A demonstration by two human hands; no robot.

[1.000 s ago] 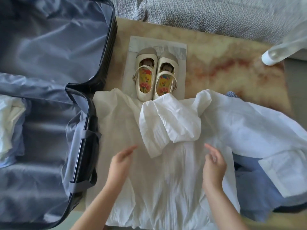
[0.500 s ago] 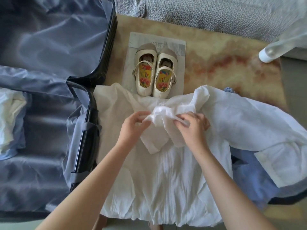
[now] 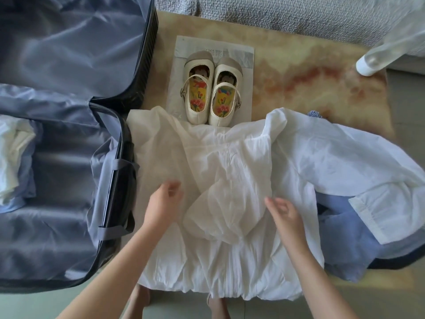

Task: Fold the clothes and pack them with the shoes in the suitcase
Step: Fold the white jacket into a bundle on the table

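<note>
White garment (image 3: 230,157) is laid flat on the bench (image 3: 299,77), middle of the near edge, with its hem hanging a bit over that edge. One sleeve (image 3: 220,215) is folded in so it lies across the front of it.

Left hand (image 3: 164,201) sits on the left part of the garment, just beside the folded sleeve. Right hand (image 3: 285,215) is on the other side of the sleeve. Both have loose, slightly spread fingers and neither looks clamped on any fabric. They're a bit blurred though.

The shoes (image 3: 211,93), cream strap ones with flowery insoles, stand side by side on a sheet of paper (image 3: 246,56) further back on the bench. Their heels just touch the top edge of the garment.

The suitcase (image 3: 147,54) lies wide open at the left edge of the bench, grey-blue lining showing. Its near half already has some white and pale blue clothes (image 3: 11,157) bunched on its far left side.

On the right side of the bench there's a crumpled white shirt (image 3: 345,162), cuff showing, piled on a blue garment (image 3: 342,245). It overlaps the right edge of the garment being folded.

Far right corner has a blurry white-ended plastic thing (image 3: 372,63); can't tell what it is. A grey sofa (image 3: 276,12) runs along the far edge.
</note>
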